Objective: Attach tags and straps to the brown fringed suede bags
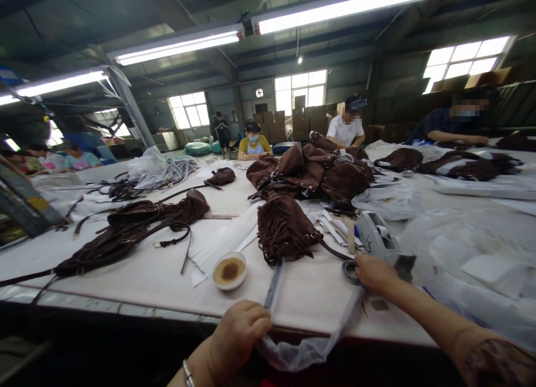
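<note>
My left hand (240, 331) is closed around a bag strap (275, 283) in a clear plastic sleeve, at the table's front edge. From there the strap's plastic sleeve (299, 354) sags below the edge and rises to my right hand (376, 272). That hand is closed on the strap beside a dark coiled loop (349, 271); its fingertips are partly hidden. Both ends of the strap seem to meet a dark brown fringed bag (285, 230), which lies just beyond my hands. A white bowl (229, 271) with brownish contents stands left of the bag.
A tape dispenser (379, 236) stands beyond my right hand, near paper strips (337, 228). Clear plastic bags (473, 264) cover the right side. Brown bags are heaped (310, 172) mid-table; more bags with straps (125, 236) lie left. Several people work around the table.
</note>
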The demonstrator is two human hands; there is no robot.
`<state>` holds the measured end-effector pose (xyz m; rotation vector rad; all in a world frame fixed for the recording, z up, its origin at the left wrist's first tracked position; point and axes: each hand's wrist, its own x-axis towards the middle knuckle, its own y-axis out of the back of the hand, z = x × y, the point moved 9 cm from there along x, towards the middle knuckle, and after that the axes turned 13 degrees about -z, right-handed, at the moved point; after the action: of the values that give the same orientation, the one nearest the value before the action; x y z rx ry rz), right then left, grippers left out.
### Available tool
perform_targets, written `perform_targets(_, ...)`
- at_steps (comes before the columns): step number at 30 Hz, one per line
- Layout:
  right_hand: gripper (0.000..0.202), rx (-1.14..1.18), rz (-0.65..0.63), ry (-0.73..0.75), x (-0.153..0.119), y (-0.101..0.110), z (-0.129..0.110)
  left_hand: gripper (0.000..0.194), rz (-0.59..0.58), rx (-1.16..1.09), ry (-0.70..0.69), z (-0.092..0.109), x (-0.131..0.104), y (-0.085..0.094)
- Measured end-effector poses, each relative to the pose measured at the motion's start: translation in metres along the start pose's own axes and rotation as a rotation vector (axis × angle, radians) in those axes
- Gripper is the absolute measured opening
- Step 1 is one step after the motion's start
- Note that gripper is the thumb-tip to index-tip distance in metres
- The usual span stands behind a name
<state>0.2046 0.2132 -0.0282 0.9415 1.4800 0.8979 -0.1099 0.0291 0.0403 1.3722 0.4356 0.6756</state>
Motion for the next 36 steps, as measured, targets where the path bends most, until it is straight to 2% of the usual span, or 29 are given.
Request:
perform_targets(3,0.022,0.004,0.003,0.000,0.002,0.000,0.001,0.021,-0.147,0.006,-0.006,-0.008,0.002,-0.015)
perform_targets(7,0.024,0.004,0.010,0.001,0.003,-0.001,0.001,0.042,-0.243,-0.066,0.116,-0.025,0.005,-0.019)
perform_targets(9,0.025,0.000,0.015,0.005,0.002,0.000,0.001,0.033,-0.264,-0.094,0.173,-0.034,0.004,-0.017)
perform_targets(11,0.026,-0.006,0.016,0.006,0.001,0.001,0.001,0.013,-0.288,-0.072,0.178,-0.040,0.001,-0.017)
perform_targets(12,0.026,-0.007,0.015,0.005,0.001,0.001,0.002,0.010,-0.301,-0.046,0.163,-0.041,-0.001,-0.018)
perform_targets(13,0.025,-0.011,0.012,0.003,0.001,0.002,0.003,0.017,-0.306,-0.018,0.146,-0.042,-0.004,-0.019)
perform_targets(17,0.026,-0.034,-0.003,-0.008,-0.001,0.002,0.006,0.033,-0.252,0.055,0.143,-0.044,-0.019,-0.018)
perform_targets(21,0.027,-0.083,0.006,0.013,-0.004,0.001,0.006,0.042,-0.219,0.070,0.179,-0.035,-0.024,-0.013)
perform_targets(25,0.029,-0.123,0.022,0.051,-0.005,0.000,0.005,0.037,-0.227,0.032,0.166,-0.026,-0.023,-0.006)
perform_targets(29,0.029,-0.146,0.031,0.056,-0.004,0.000,0.006,0.015,-0.202,-0.022,0.198,-0.036,-0.020,0.003)
perform_targets(33,0.030,-0.127,0.028,0.043,-0.003,-0.002,0.010,0.024,-0.103,0.020,0.325,-0.053,-0.020,0.003)
perform_targets(36,0.027,-0.120,0.038,0.032,-0.002,-0.003,0.013,0.027,-0.044,0.057,0.437,-0.054,-0.021,-0.003)
